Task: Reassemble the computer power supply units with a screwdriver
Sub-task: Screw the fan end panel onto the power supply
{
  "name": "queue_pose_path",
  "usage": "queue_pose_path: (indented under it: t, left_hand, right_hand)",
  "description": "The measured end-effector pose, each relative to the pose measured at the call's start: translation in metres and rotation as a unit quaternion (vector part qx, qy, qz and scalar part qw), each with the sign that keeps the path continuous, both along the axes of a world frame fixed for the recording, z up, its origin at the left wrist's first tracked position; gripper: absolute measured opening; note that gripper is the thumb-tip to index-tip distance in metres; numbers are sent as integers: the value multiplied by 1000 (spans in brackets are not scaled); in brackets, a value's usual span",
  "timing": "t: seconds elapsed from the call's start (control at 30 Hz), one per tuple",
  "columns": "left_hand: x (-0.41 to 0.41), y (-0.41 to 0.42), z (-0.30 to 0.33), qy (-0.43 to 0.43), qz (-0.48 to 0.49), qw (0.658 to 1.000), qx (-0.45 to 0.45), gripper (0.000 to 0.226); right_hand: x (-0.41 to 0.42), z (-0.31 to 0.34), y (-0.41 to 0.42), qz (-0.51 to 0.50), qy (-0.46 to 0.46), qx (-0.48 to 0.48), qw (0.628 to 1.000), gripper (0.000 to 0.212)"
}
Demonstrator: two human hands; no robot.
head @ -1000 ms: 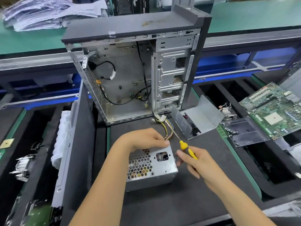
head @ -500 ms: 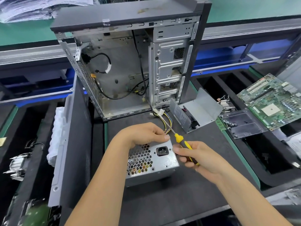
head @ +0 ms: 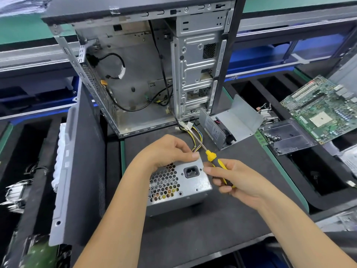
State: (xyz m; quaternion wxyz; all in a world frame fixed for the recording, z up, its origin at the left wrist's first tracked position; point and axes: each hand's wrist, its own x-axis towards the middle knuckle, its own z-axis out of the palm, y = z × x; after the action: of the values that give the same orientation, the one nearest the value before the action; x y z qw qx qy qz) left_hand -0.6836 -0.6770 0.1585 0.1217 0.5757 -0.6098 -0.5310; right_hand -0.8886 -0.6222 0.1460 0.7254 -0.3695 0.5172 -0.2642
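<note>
**Now I line up the screw**

Now my left hand (head: pixel 170 151) curls over the top back edge of the box (head: pixel 179 182), fingers bent and pressing it down. It sits on the soft black mat (head: pixel 193 238), right in front of the open case (head: pixel 146 74). My right hand (head: pixel 237 180) is wrapped tight around the screwdriver (head: pixel 210 157). The thin metal tip points away from me, over the wires (head: pixel 197 136).

I think I should hold the box still, turn the tip around to a screw hole, push straight in, and twist slowly so it does not slip.

The box is shiny gray metal with lots of little six-sided holes and a black plug socket. The handle is yellow and black. A bent metal cover (head: pixel 231 120) lies near, on my right. The green board (head: pixel 320 107) looks bumpy.
</note>
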Motion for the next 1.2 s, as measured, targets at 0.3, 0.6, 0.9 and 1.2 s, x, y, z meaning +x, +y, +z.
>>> queue_pose_path:
  t: [0.3, 0.6, 0.9, 1.2]
  left_hand:
    - [1, -1, 1, 25, -9, 1000, 8, 26]
    - [2, -4, -1, 38, -4, 999, 14, 28]
    - [2, -3, -4, 19, -18, 1000, 7, 29]
    - [3, -1, -3, -34, -55, 998, 10, 55]
  right_hand:
    - [4, 3, 0, -20, -38, 35, 998, 10]
    - [5, 4, 1, 10, -71, -12, 997, 15]
    - [5, 7, 0, 25, -49, -28, 998, 13]
    - [5, 1, 1, 15, -55, -23, 998, 13]
